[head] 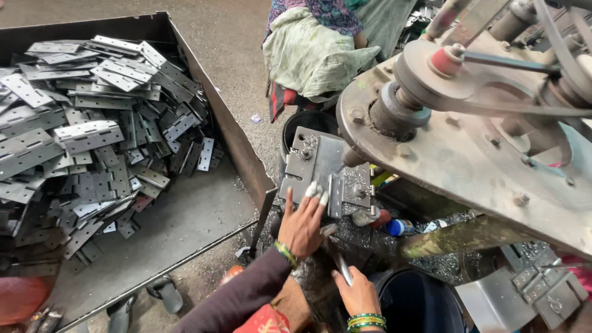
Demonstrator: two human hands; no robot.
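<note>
Left hand was stretched fwd toward 12 o'clock, fingertips wrapped in pale tape and pressing a small metal hinge flat on the machine's work plate. So not a closed fist, more fingers laid out and pinning the piece down. The hinge sat upright-ish on the plate, just right of the fingertips, w/ metal shavings all around it.

Right hand was lower, approx 5 o'clock from the left one, closed around a thin metal rod that pointed up toward 11 o'clock. Green bangles on both wrists.

Big rusty machine w/ its round hub loomed over the plate from 2 o'clock. A dark bucket sat right beside the right hand at 3 o'clock. Way over at 9 o'clock, a big metal tray was heaped w/ loose grey hinges. Another person in green cloth sat at 12 o'clock, well apart.
</note>
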